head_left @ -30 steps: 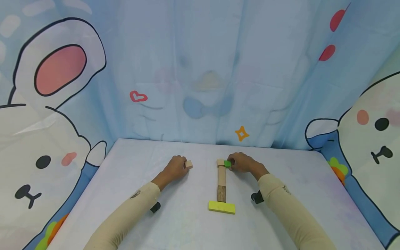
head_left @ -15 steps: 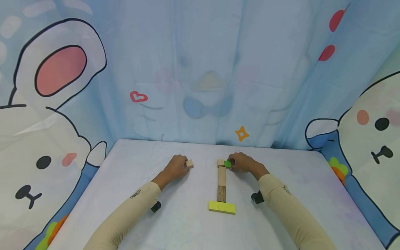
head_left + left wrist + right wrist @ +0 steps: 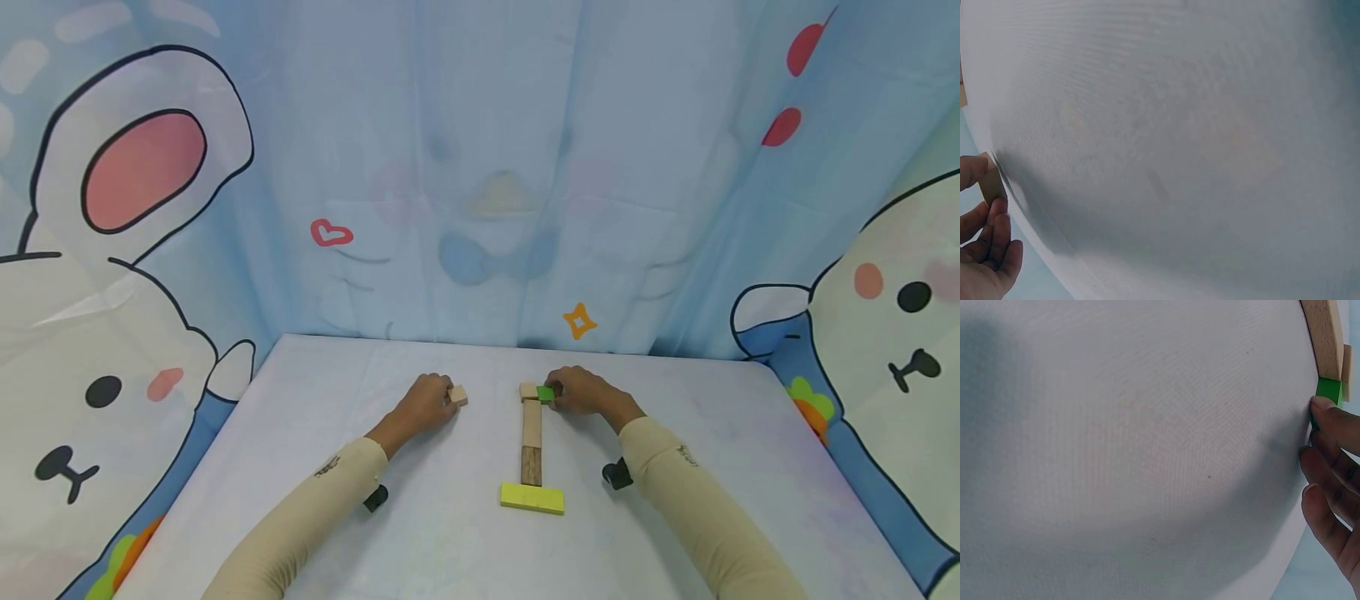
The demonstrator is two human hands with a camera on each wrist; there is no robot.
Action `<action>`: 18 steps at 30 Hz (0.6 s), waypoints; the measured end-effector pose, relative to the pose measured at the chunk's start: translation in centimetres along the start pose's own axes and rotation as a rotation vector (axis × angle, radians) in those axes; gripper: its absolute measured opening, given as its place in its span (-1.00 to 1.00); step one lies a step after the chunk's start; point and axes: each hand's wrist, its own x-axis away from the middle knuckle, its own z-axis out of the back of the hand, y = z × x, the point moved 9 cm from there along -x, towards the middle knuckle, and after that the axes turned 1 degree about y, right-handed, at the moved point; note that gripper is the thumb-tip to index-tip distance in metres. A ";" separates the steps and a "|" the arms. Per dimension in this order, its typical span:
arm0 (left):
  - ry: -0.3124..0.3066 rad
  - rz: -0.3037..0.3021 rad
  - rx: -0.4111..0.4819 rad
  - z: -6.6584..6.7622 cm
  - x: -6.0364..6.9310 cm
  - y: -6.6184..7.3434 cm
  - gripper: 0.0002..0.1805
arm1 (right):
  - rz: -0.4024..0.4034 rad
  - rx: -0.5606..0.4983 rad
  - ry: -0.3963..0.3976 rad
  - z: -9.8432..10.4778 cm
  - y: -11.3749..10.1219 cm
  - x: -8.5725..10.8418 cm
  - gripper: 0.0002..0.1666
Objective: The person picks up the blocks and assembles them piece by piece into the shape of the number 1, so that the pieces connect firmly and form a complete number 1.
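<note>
My left hand (image 3: 427,402) pinches a small light wooden block (image 3: 459,396) between thumb and fingers, just above or on the table; the left wrist view shows the same wooden block (image 3: 992,182) at its left edge. At the far end of a row of blocks, my right hand (image 3: 581,390) pinches a green block (image 3: 546,394). That green block touches a pale wooden block (image 3: 528,391) on its left. Below them in line lie a long light wooden block (image 3: 532,423), a darker brown block (image 3: 531,465) and a yellow block (image 3: 532,498) set crosswise.
The blocks lie on a white-covered table (image 3: 435,533). Behind it hangs a blue curtain (image 3: 480,167) with cartoon prints. A black wrist camera (image 3: 617,474) sits under the right sleeve, and another black camera (image 3: 376,498) under the left one.
My left hand has shifted slightly to the right with its wooden block, closer to the row. The right hand and the other blocks have stayed in place.
</note>
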 end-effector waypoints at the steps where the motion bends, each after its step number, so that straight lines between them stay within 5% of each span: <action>1: -0.001 -0.001 0.002 0.0 0.0 0.0 -0.62 | 0.000 -0.001 0.000 0.0 0.0 0.0 -0.61; 18: -0.012 -0.009 0.022 -0.1 -0.3 0.7 -0.63 | 0.011 -0.016 0.010 0.2 -0.2 0.2 -0.61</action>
